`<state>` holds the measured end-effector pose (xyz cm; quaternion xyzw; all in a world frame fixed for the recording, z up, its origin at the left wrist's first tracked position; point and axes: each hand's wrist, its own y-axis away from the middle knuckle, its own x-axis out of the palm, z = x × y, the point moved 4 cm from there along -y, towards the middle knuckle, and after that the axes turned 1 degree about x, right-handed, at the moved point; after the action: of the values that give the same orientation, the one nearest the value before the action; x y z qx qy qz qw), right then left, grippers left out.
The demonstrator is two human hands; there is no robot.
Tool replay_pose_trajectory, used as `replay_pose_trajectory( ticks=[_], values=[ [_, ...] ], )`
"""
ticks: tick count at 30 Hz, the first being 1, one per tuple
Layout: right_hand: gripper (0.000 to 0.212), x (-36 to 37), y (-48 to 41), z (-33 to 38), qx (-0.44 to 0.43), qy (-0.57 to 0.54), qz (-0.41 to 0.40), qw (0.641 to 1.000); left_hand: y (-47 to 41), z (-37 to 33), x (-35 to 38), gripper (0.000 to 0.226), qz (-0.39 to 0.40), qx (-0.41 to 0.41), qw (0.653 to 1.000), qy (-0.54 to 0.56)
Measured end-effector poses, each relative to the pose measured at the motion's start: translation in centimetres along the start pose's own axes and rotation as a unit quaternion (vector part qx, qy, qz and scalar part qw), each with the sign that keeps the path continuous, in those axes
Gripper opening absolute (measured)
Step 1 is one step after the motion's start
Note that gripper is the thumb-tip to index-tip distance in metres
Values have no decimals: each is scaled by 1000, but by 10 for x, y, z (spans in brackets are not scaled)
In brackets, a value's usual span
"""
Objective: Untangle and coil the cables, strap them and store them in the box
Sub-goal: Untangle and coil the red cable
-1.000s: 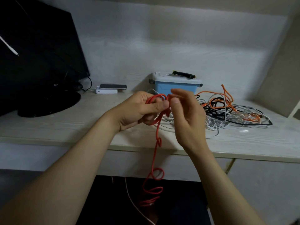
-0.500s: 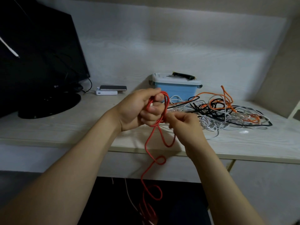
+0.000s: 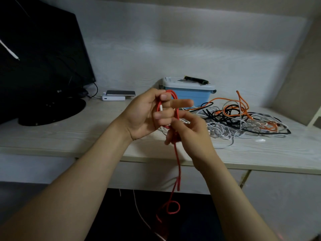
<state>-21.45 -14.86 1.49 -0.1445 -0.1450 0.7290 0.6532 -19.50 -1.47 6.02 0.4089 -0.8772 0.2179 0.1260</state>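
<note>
Since half a second ago the left hand's (image 3: 144, 113) index finger has straightened out toward the right, and the slack bend that drooped beside the right hand (image 3: 192, 136) has been taken up. Loops of the red cable (image 3: 178, 164) sit round the left hand's curled lower fingers, the thumb pressing them near the top, a white connector against the palm. Just below that grip, the right hand pinches the same cable between thumb and fingertips. From this pinch the cable hangs past the desk (image 3: 69, 136) edge and ends in a small loop low down. Behind both grips stands the blue box (image 3: 189, 97) with its lid on; the tangled cables (image 3: 243, 119) lie to the right of the hands. Well to the left of the grips are a monitor (image 3: 43, 58) and a phone (image 3: 120, 93) on a power bank (image 3: 112, 98).
</note>
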Motion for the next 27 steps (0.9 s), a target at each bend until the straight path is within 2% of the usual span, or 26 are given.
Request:
replay_pose_trajectory(
  ticks=[3,5,7,9,11,13,14,16,18,19,20,22,24,26,27],
  values=[
    [20,4,4,-3,62,-89,52,993,-3,1,-3,33,-45,7,998,-33],
    [25,3,3,-5,80,-120,49,988,-4,1,-2,45,-71,20,996,-47],
    [21,-3,1,-8,86,-66,31,994,-3,-3,-6,47,-110,54,991,-51],
    [18,-6,1,-9,90,-27,21,995,-3,-5,-8,41,-125,69,989,-32],
    [24,-2,6,-4,98,-33,36,994,-2,-5,-8,34,-126,73,989,5],
    [29,4,11,0,111,-35,52,992,-4,-2,-9,36,-140,82,986,27],
    [29,5,12,0,111,-8,51,992,-6,1,-9,38,-150,81,985,29],
    [31,3,9,0,50,161,33,985,-10,6,-12,36,-185,66,981,-4],
    [35,2,8,3,-61,362,8,930,-11,6,-13,31,-217,64,972,-60],
    [34,2,10,3,-93,409,-5,908,-10,4,-14,30,-233,72,966,-87],
    [31,3,12,5,-101,421,-10,901,-10,2,-15,29,-251,82,958,-112],
    [24,1,15,8,-82,414,-20,907,-8,-3,-16,29,-270,86,946,-155],
    [12,-1,17,7,-33,358,-21,933,-7,-3,-14,23,-264,82,943,-185],
    [11,2,19,5,54,190,5,980,-8,-3,-17,16,-277,92,924,-247],
    [16,5,20,3,93,118,20,988,-9,-3,-19,16,-287,93,908,-291]
  ],
)
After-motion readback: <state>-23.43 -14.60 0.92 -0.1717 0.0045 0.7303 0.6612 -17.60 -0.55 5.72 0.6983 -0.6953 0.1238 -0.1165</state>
